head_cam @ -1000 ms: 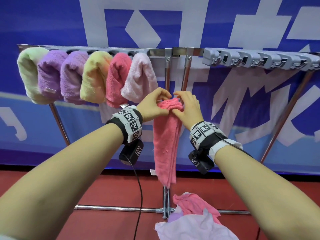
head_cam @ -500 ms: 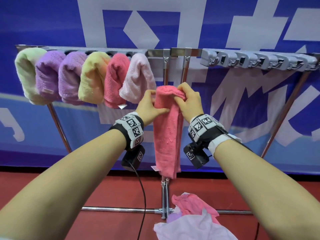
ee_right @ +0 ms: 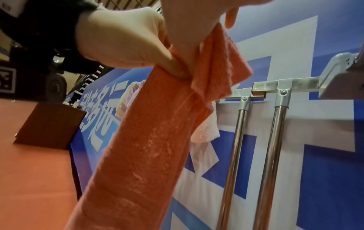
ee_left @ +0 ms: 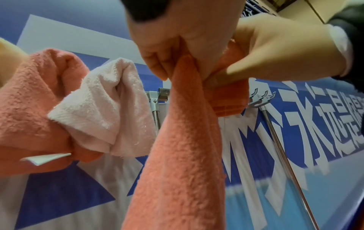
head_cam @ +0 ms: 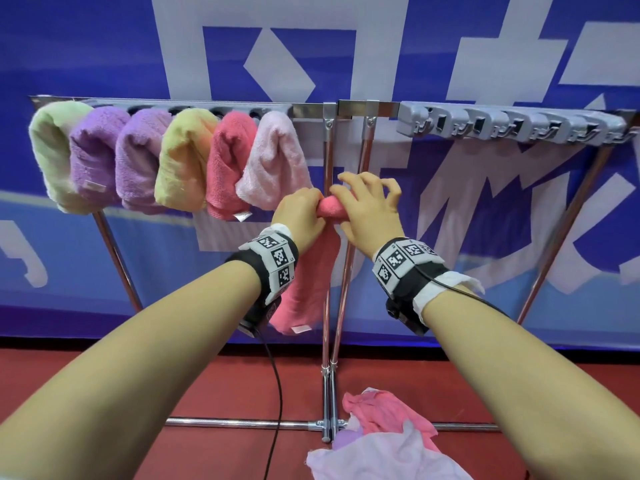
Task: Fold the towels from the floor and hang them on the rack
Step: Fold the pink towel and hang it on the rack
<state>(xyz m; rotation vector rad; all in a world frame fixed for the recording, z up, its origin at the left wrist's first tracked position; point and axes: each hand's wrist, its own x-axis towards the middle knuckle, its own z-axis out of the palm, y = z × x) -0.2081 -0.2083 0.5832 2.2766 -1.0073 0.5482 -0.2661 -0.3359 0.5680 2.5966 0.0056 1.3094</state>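
A folded pink towel [head_cam: 308, 285] [ee_left: 183, 155] [ee_right: 145, 147] hangs in a long strip from both hands, in front of the rack's middle posts. My left hand [head_cam: 300, 216] [ee_left: 169, 51] grips its top from the left. My right hand [head_cam: 369, 209] [ee_left: 275, 51] pinches the folded top end from the right, with some fingers spread above it. The metal rack [head_cam: 349, 107] has several folded towels [head_cam: 180, 157] hanging on its left half. Its grey hook strip [head_cam: 509, 126] on the right half is bare.
A pile of pink and pale lilac towels [head_cam: 384, 441] lies on the red floor [head_cam: 214, 386] by the rack's foot. Two steel posts [head_cam: 329, 258] stand just behind the held towel. A blue and white banner [head_cam: 485, 216] runs behind the rack. A black cable [head_cam: 277, 386] dangles from my left wrist.
Both hands have turned over the towel's top, folding it down, and the towel has shifted slightly left. My right fingers have spread out above the fold.
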